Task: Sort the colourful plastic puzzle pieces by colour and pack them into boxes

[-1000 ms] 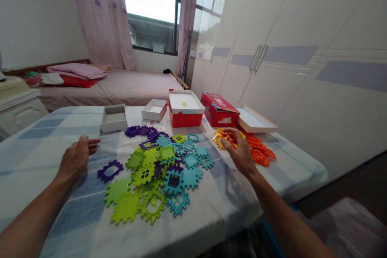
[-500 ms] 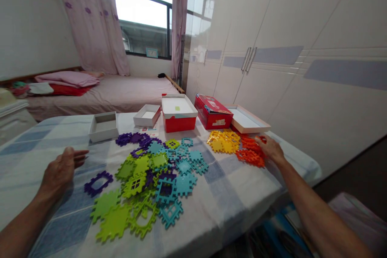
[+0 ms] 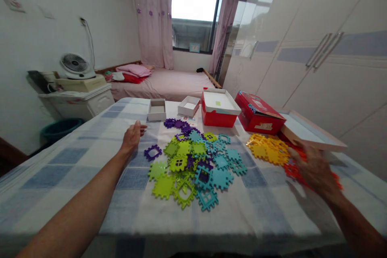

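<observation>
My left hand (image 3: 132,136) rests at the left of the table with its fingers stretched out, holding nothing. Close to it lies a lone purple interlocking plastic tile (image 3: 152,152) with an oval hole. Over at the right, my right hand (image 3: 313,169) is above the orange tiles (image 3: 292,172), fingers apart, and covers part of them. Beside those is a pile of yellow tiles (image 3: 267,149). Lime-green tiles (image 3: 163,186), blue tiles (image 3: 222,178) and more purple tiles (image 3: 179,123) lie heaped together in the middle, some overlapping.
Along the table's far side stand a small grey box (image 3: 157,115), a small white box (image 3: 189,107), a red box with a white tray (image 3: 220,120) on top, and a closed red box (image 3: 258,117). A shallow lid (image 3: 314,129) lies at the right. A fan (image 3: 77,65) stands beyond.
The view has turned left, shifting everything rightward in the picture. My right hand's fingers, on the orange tiles before, are now spread over them. My left hand stays near the lone purple tile.
</observation>
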Tool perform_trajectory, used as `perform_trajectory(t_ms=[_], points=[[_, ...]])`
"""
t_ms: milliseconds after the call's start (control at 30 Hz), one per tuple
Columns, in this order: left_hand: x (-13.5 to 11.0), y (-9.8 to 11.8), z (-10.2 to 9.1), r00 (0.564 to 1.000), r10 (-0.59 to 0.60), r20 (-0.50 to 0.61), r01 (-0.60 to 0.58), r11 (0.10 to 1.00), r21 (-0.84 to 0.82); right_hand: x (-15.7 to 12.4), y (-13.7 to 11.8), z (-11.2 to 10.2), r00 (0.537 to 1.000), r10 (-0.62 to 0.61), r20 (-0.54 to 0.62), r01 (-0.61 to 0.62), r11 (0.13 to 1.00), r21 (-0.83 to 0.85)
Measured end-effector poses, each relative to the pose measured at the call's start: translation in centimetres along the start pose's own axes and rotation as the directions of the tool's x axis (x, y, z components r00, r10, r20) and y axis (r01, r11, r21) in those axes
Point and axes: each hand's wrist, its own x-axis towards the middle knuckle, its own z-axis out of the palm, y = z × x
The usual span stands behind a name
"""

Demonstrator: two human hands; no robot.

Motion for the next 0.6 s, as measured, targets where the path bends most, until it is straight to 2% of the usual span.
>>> perform_trajectory(t_ms=[33, 100, 167, 267, 367, 467, 600], points=[[-0.1, 0.0, 0.0, 1.0, 0.005, 0.005, -0.005, 1.0, 0.005, -0.2, -2.7, 0.4, 0.999, -0.012, 0.05, 0.008, 0.998, 0.063], [-0.3, 0.1, 0.0, 1.0, 0.018, 0.018, -0.019, 0.999, 0.026, -0.7, -8.0, 1.5, 0.981, -0.123, 0.151, 0.091, 0.975, 0.203], [-0.7, 0.3, 0.0, 0.999, 0.041, 0.036, -0.043, 0.997, 0.064, -1.2, -12.5, 3.0, 0.929, -0.267, 0.257, 0.181, 0.931, 0.316], [-1.0, 1.0, 0.1, 0.992, 0.093, 0.082, -0.11, 0.967, 0.229, -1.3, -17.2, 5.6, 0.86, -0.403, 0.314, 0.271, 0.881, 0.388], [-0.6, 2.4, 0.3, 0.965, 0.133, 0.224, -0.219, 0.881, 0.419, -0.9, -19.9, 8.1, 0.811, -0.471, 0.348, 0.336, 0.861, 0.382], [-0.2, 4.4, 1.2, 0.924, 0.151, 0.353, -0.305, 0.847, 0.435, -0.7, -21.5, 10.1, 0.78, -0.508, 0.365, 0.38, 0.848, 0.369], [-1.2, 6.0, 3.9, 0.892, 0.201, 0.404, -0.374, 0.832, 0.411, -1.3, -22.3, 11.3, 0.801, -0.503, 0.324, 0.362, 0.839, 0.407]])
